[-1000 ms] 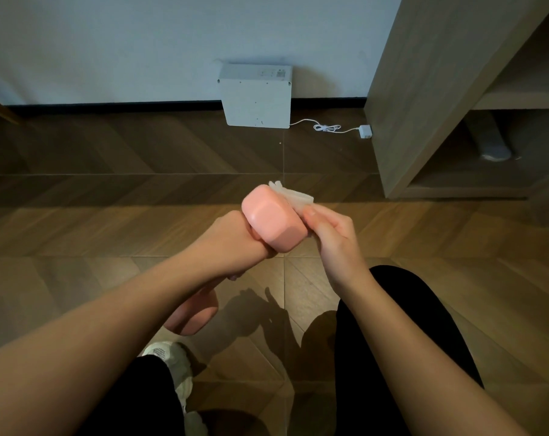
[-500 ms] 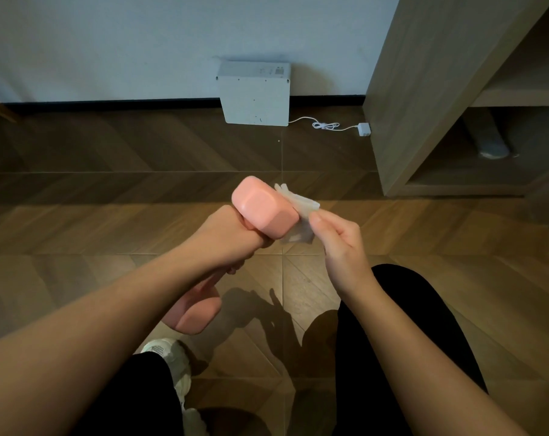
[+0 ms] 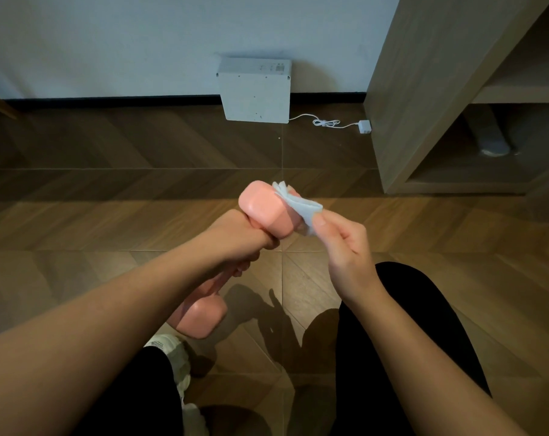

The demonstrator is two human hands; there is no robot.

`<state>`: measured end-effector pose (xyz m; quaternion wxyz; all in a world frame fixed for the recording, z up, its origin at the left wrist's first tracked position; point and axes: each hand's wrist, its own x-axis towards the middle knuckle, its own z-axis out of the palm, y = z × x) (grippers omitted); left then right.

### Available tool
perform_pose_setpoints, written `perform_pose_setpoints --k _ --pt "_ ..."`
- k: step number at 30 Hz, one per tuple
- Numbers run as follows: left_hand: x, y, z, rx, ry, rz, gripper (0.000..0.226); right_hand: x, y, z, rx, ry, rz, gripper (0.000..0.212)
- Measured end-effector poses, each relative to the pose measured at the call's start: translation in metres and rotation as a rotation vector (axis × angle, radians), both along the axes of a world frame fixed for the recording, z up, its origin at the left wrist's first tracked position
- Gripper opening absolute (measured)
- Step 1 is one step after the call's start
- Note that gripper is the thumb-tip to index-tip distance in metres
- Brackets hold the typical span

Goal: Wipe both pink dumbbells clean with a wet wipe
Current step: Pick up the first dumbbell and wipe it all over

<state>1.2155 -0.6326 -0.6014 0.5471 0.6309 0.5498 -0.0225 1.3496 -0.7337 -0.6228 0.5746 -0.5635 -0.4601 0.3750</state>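
Left hand [image 3: 240,239] grips handle of smooth pink hex-headed dumbbell [image 3: 262,209], upper head raised, exposed for wiping. Right hand [image 3: 350,250] fingers [image 3: 319,221] pinch folded white wet wipe [image 3: 299,206] against that head's right face.

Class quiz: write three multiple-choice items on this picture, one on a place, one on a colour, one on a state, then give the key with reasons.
1. Where does the white box stand? A) against the wall B) on a chair C) on the person's lap
2. What colour is the dumbbell? A) blue B) pink C) black
3. What is the right hand doing? A) hanging idle B) gripping the box C) pinching the wet wipe
Key: 1 A, it stands at the wall's foot; 2 B, both heads are pink; 3 C, its thumb and fingers pinch the wipe; the left hand grips the handle.
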Motion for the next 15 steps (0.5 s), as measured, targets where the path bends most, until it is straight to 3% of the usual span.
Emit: perform_pose_setpoints --k 4,5,7,8,9,11,12,14,15 --pt "-0.002 0.004 0.006 -0.146 -0.14 0.095 0.011 0.005 0.001 -0.007 -0.036 0.028 -0.081 0.03" --pt "-0.003 0.004 0.006 -0.201 -0.181 0.096 0.018 0.006 0.004 -0.008 -0.059 0.069 -0.096 0.031" --pt "-0.004 -0.002 0.007 -0.586 -0.386 0.12 0.044 0.009 0.008 -0.011 -0.143 0.204 -0.109 0.034" --pt "-0.003 -0.005 0.007 -0.627 -0.399 0.086 0.055 0.009 0.01 -0.01 -0.179 0.268 -0.112 0.036" --pt "-0.001 -0.004 0.003 -0.427 -0.284 0.0 0.054 0.009 0.012 -0.01 -0.197 0.302 -0.124 0.039" --pt "0.001 0.0 -0.001 0.264 0.093 -0.208 0.024 0.011 0.014 -0.009 -0.207 0.252 -0.181 0.04" --pt "0.002 0.002 0.0 0.447 0.183 -0.298 0.013 0.011 0.013 -0.008 -0.193 0.182 -0.22 0.037" --pt "0.0 0.002 0.004 0.576 0.292 -0.422 0.008 0.013 0.012 -0.008 -0.145 0.081 -0.243 0.03" --pt "-0.002 0.002 0.004 0.619 0.356 -0.459 0.015 0.013 0.012 -0.009 -0.136 0.065 -0.217 0.028"
